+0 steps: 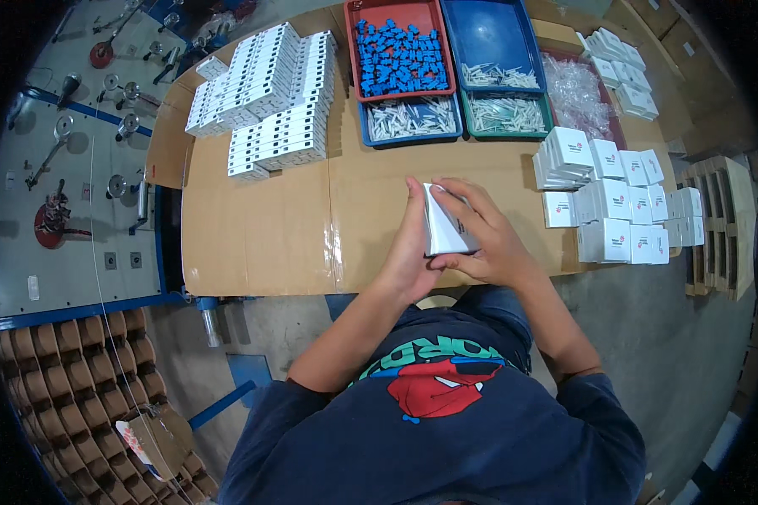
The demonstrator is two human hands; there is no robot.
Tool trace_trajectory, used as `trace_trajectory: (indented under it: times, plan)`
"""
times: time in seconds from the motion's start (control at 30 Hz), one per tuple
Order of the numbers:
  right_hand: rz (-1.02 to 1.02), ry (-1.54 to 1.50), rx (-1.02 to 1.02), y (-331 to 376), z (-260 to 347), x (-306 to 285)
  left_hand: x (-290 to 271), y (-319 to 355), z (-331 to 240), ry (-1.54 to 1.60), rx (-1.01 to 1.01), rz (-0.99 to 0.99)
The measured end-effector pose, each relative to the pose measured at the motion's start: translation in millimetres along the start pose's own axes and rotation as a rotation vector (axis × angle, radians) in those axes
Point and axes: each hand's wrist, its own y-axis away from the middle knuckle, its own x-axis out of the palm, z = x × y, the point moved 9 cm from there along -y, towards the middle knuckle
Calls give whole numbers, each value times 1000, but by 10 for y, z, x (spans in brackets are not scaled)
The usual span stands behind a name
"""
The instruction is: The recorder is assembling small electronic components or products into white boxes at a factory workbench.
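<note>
Between my two hands, just above the near part of the cardboard-covered table, is a small white box (448,225). My left hand (407,244) presses along its left side, with the thumb pointing up. Over its top and right side curl the fingers of my right hand (490,240), the thumb near the bottom edge. Part of the box is hidden under the right fingers. To the right stand stacked white boxes (605,202) of similar look with small printing on them. Beyond my hands, white plastic plugs (408,120) fill a blue tray (367,135).
At the back left, white rectangular units (282,139) stand in stacked rows. A red tray (353,50) holds blue plastic pieces (400,59). Beside it are a blue tray (493,34), a green tray (550,118) and clear plastic bags (574,93). A wooden pallet (720,223) stands right of the table.
</note>
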Motion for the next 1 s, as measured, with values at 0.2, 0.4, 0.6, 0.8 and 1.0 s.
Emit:
trace_trajectory:
  times: [0.2,0.4,0.6,0.8,1.0]
  plan:
    - [-50,-170,42,8,-39,-17,-8,49,115,10,20,-43]
    - [-93,-104,-26,69,-43,26,-72,-19,156,48,50,-42]
    - [-135,-116,-28,115,-83,27,-104,-49,194,78,47,-49]
    - [-179,-239,15,161,-165,17,-123,-55,237,103,49,-41]
    - [-179,-273,96,137,-115,60,-286,76,-241,-506,710,-290]
